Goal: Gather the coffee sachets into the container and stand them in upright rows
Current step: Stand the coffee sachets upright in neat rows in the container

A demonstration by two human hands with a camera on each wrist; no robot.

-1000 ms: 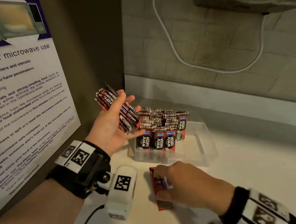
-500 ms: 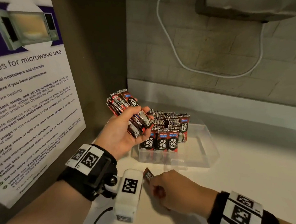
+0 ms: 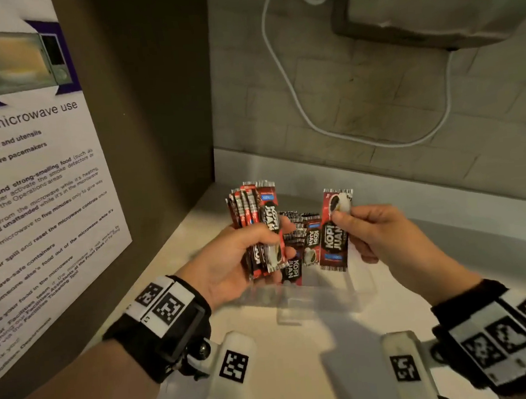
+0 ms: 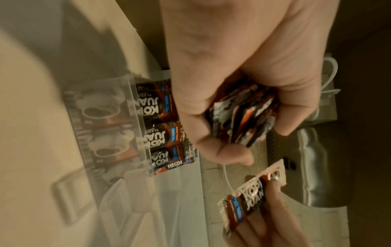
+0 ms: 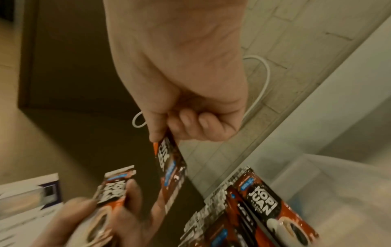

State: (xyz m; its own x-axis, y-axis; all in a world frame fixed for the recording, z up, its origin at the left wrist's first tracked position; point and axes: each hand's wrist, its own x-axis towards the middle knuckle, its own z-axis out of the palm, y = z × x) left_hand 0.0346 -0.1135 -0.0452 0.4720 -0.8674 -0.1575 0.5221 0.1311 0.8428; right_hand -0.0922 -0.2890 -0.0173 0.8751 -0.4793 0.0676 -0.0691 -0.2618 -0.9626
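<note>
- Pale counter runs into a corner between a dark panel carrying a poster and a tiled wall with a white cable looping down it.
- Left hand is raised over the counter, palm turned inward, fingers and thumb curled round a bundle of sachets that fans out above the fist.
- Right hand is held up beside it, pinching one sachet between thumb and forefinger near its top edge; it hangs upright, printed face toward the head camera, close to the bundle but apart from it.
- Clear container stands on the counter just behind and below both hands, with rows of sachets standing upright in its left part.
- Sachets are red and black, printed "KOPI JUAN" with a coffee cup picture.
- Poster shows a microwave photo and reads "microwave use", "strong-smelling food", "five minutes".
</note>
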